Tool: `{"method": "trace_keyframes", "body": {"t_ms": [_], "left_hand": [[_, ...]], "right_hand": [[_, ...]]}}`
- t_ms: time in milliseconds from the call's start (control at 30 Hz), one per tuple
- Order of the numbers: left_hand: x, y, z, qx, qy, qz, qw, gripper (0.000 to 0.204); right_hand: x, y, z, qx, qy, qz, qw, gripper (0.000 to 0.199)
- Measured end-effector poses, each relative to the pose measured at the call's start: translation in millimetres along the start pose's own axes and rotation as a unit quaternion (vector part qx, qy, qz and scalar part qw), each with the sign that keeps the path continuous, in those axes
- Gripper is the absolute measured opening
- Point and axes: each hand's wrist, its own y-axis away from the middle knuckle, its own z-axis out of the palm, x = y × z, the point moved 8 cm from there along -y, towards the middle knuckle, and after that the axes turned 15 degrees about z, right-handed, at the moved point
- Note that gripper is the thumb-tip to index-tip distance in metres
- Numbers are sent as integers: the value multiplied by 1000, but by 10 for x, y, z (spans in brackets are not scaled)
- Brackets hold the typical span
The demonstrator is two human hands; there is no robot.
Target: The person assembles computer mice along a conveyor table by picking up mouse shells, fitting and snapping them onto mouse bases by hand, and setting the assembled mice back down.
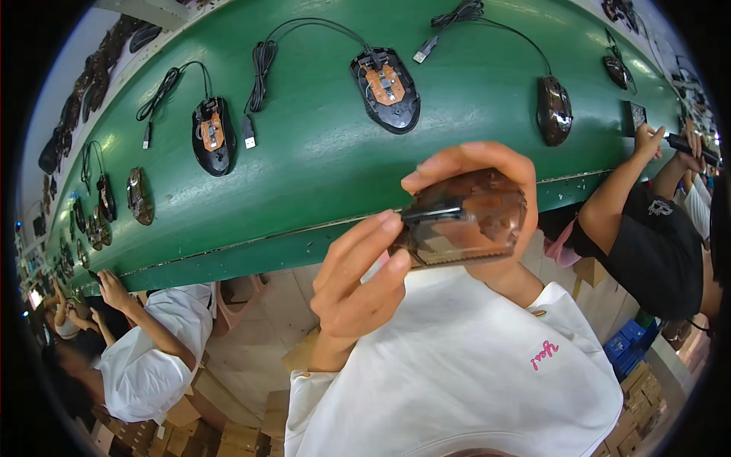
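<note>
My right hand [487, 183] holds a translucent brown mouse shell [464, 221] in front of my chest, fingers wrapped over its top. My left hand [358, 274] touches the shell's left end with its fingertips, near a dark strip on the shell. Both hands are below the near edge of the green conveyor belt [320, 160]. On the belt straight ahead lies an open mouse base with an orange circuit board [386, 89] and a coiled cable.
More mice lie along the belt: another open base [212, 135] at left, a closed brown mouse [554, 110] at right. A person in white [156, 343] sits at left, a person in black [655, 244] at right. Cardboard boxes [228, 434] and blue crates [628, 346] are on the floor.
</note>
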Motion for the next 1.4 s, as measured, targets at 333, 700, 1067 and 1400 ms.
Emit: {"method": "trace_keyframes", "body": {"t_ms": [333, 700, 1067, 1400], "left_hand": [[105, 54, 5, -12, -3, 34, 999, 41], [146, 78, 8, -29, 21, 34, 999, 45], [-272, 422, 34, 119, 324, -307, 887, 58], [-260, 445, 16, 111, 336, -278, 893, 60]], "right_hand": [[-48, 13, 32, -17, -80, -26, 996, 46], [-109, 11, 33, -111, -81, -69, 988, 43], [-69, -6, -58, 32, 118, 140, 983, 49], [-28, 28, -23, 33, 101, 135, 985, 46]]}}
